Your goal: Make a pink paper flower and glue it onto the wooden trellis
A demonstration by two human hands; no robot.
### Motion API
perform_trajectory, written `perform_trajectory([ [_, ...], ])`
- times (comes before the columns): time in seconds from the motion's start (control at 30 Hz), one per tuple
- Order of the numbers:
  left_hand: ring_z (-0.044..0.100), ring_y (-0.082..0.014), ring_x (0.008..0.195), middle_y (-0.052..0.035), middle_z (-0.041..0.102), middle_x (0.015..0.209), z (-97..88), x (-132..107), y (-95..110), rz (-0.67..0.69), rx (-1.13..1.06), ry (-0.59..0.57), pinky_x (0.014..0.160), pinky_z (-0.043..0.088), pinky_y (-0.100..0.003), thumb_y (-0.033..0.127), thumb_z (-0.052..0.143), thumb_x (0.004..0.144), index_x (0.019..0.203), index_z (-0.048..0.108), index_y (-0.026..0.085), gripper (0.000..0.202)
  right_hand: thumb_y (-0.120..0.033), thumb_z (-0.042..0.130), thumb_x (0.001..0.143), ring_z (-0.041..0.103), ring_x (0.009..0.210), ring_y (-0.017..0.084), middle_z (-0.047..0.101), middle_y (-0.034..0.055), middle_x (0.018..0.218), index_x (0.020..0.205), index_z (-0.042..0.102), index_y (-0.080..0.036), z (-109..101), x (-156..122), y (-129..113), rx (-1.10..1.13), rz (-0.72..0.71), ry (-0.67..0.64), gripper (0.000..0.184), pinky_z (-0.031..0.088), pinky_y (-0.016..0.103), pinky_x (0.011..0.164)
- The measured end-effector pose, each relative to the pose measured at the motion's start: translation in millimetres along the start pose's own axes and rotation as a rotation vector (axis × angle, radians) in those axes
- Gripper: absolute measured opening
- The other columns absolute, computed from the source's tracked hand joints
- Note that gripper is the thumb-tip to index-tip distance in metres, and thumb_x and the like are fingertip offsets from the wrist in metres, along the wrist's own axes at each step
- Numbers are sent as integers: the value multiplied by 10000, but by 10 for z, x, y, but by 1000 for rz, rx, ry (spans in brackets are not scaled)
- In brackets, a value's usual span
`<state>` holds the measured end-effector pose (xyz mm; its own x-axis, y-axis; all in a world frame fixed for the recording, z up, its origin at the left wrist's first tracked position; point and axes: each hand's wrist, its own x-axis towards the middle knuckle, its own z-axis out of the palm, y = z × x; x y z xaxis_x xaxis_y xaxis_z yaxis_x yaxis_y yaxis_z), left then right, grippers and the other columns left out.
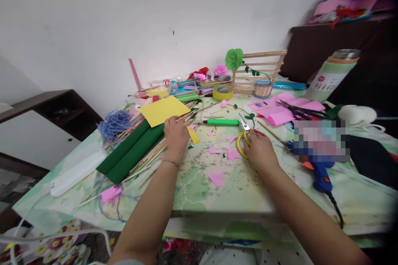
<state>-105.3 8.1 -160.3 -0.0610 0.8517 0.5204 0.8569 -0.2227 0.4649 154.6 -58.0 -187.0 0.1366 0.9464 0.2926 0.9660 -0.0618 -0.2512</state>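
Observation:
My left hand (175, 136) rests knuckles up on a pile of thin wooden sticks (149, 155), its fingers curled at the edge of a yellow paper sheet (163, 110); what it grips is hidden. My right hand (260, 150) is closed on the yellow-handled scissors (242, 136), whose blades point away from me. Small pink paper scraps (222, 155) lie on the table between both hands. A green-handled craft knife (221, 122) lies just beyond them.
Green folded paper (130, 151) and blue yarn (114, 124) lie left. A blue glue gun (321, 174), black scissors (303, 110) on pink paper, a flask (332, 75), a tape roll (222, 92), paper flowers and a stick frame (264, 70) crowd the right and back.

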Motion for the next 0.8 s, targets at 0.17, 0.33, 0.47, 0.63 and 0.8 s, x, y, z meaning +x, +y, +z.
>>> perform_trajectory([
  [0.17, 540, -260, 1083, -99, 656, 1037, 81, -45, 199, 304, -89, -346, 1028, 365, -405, 192, 544, 838, 932, 703, 194, 184, -182, 438, 886, 596, 1011, 341, 668, 261, 1065, 1220, 573, 11, -64, -44, -53, -122, -29, -22, 408, 408, 413, 870],
  [0.33, 579, -248, 1032, -76, 671, 1023, -35, -40, 155, 428, -139, -649, 924, 444, -364, 171, 700, 705, 996, 699, 206, 293, -251, 465, 894, 573, 971, 385, 649, 273, 1011, 1179, 601, 23, -157, -117, -145, -220, -6, -8, 418, 413, 437, 804],
  [0.47, 561, -262, 1047, -81, 645, 1046, -54, -70, 163, 454, -155, -769, 909, 445, -368, 218, 751, 661, 1002, 689, 214, 347, -299, 492, 877, 558, 910, 385, 625, 255, 950, 1022, 670, -25, -178, -156, -159, -248, -12, -4, 358, 418, 414, 708],
  [0.63, 581, -226, 912, -63, 656, 921, 47, -123, 226, 478, -186, -821, 810, 459, -326, 163, 658, 720, 919, 685, 198, 204, -283, 517, 858, 547, 887, 360, 610, 230, 965, 1032, 673, -50, -198, -129, -134, -236, -39, 9, 330, 409, 405, 710],
  [0.8, 587, -223, 913, -72, 660, 924, 99, -123, 177, 492, -220, -767, 845, 455, -344, 80, 551, 753, 917, 698, 202, 252, -223, 503, 873, 503, 995, 328, 593, 196, 1150, 1222, 628, -99, -223, -42, -143, -148, -157, 25, 391, 398, 401, 829],
])
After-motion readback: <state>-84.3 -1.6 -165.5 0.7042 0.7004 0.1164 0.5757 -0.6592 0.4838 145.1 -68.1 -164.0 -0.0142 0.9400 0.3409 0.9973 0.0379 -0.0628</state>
